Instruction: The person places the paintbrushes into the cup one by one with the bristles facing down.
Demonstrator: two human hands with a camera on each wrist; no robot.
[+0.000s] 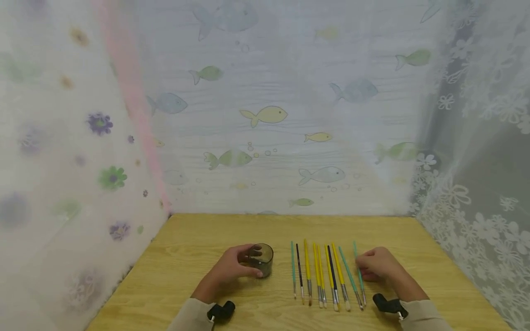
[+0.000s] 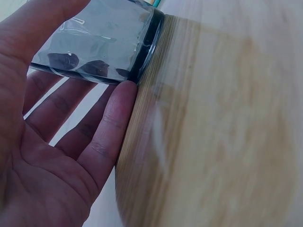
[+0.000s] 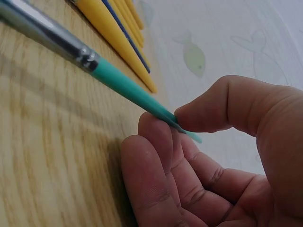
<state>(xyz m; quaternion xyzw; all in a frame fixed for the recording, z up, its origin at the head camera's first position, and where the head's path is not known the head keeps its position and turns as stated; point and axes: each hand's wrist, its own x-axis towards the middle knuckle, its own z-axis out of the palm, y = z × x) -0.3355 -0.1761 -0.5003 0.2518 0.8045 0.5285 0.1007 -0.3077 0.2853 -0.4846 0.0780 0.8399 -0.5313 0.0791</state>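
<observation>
My left hand point(image 1: 229, 266) holds a dark tinted glass tumbler point(image 1: 265, 266) standing upright on the table, the thumb at its near side and the fingers around the far side. In the left wrist view the clear wall of the tumbler point(image 2: 102, 40) shows fingertips through it. Between thumb and fingertips, my right hand point(image 1: 378, 264) pinches a teal-handled paintbrush point(image 1: 359, 278) by the handle. The right wrist view shows its silver ferrule point(image 3: 61, 35) lifted above the wood, casting a shadow. Beside it, another teal paintbrush point(image 1: 349, 273) lies on the table.
Several yellow-handled paintbrushes point(image 1: 307, 266) and dark-handled paintbrushes point(image 1: 299, 266) lie in a row, bristles toward me, between the hands. Another teal brush point(image 1: 293, 264) ends the row at left. Fish-patterned curtain point(image 1: 265, 184) hangs behind the wooden table point(image 1: 198, 234); patterned curtains flank both sides.
</observation>
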